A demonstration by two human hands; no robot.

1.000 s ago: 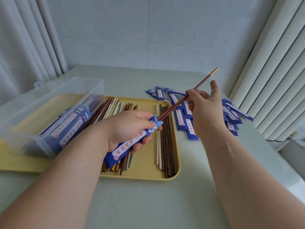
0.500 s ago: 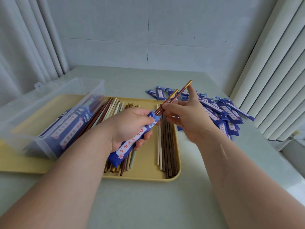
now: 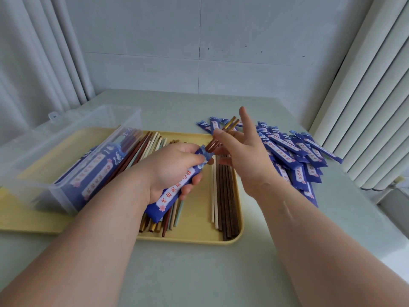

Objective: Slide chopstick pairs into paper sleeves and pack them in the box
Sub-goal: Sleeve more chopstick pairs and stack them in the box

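Blue paper sleeve [image 3: 177, 191], printed with red characters, lies slanted in the left hand [image 3: 174, 167], whose fingers curl round its middle above the yellow tray [image 3: 199, 241]. A brown chopstick pair [image 3: 221, 136] with gold tops stands partly in the sleeve's open mouth, its upper ends angled up and away. The right hand [image 3: 241, 151] pinches the pair with thumb against fingers (forefinger straight, pointing up). Loose chopsticks [image 3: 225, 196] lie in a row close to the tray's right rim, and more are fanned out under the left wrist. On the tray's left part sits the clear plastic box [image 3: 66, 138], open-topped, with filled sleeves inside. A spare sleeve pile [image 3: 292, 156] spreads over the table [image 3: 199, 273] right of the tray, reaching toward the far right edge. Bare tabletop runs between the tray's near rim and the person.
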